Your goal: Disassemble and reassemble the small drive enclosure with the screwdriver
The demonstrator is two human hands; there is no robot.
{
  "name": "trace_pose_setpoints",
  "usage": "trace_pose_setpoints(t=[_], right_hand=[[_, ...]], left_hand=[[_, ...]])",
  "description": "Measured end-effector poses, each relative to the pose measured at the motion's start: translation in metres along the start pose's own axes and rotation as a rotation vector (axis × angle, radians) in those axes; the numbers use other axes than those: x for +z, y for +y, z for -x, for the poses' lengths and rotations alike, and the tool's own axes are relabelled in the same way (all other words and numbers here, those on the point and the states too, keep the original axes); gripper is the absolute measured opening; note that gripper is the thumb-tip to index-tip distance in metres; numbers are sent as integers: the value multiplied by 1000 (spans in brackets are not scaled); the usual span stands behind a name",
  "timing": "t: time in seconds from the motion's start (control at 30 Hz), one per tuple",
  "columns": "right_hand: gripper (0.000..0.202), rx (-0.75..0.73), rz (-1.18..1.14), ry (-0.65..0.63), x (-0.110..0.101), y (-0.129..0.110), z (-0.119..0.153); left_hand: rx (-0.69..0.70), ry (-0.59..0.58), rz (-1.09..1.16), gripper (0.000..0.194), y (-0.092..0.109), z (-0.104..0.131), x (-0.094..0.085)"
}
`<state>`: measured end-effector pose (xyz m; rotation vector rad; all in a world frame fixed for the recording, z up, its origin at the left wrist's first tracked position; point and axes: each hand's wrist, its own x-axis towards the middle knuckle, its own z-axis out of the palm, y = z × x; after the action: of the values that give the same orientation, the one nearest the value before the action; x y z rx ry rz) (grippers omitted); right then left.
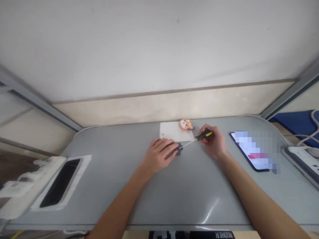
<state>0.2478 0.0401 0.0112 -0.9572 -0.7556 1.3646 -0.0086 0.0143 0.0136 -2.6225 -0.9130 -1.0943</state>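
My right hand is closed around the black and yellow handle of a screwdriver. Its thin metal shaft points left and down, and the tip meets a small dark grey block-like part. Fingers of my left hand are wrapped over that part and press it on the grey table. Most of the part lies hidden under those fingers, so its kind cannot be made out. Just behind it is a white sheet, with an orange and white animal-faced case on its back right corner.
To the right lies a phone with a lit, blurred screen, beside a white power strip. A dark phone-like slab rests on white paper at the left, next to another white strip with plugs. A wall closes off the back.
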Motion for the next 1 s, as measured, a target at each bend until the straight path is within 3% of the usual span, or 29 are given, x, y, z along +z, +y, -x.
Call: trace_pose_setpoints(t=[0.33, 0.7, 0.83, 1.0], right_hand=[[24, 11, -43, 26, 2, -3, 1], [22, -64, -88, 153, 4, 11, -5], [31, -86, 133, 93, 9, 18, -1], [43, -100, 536, -86, 20, 22, 10]], left_hand=[[85, -26, -88, 18, -2, -1, -2], [161, -76, -153, 21, 1, -4, -6], [59, -61, 25, 25, -4, -1, -10], [-229, 24, 184, 27, -22, 4, -25]])
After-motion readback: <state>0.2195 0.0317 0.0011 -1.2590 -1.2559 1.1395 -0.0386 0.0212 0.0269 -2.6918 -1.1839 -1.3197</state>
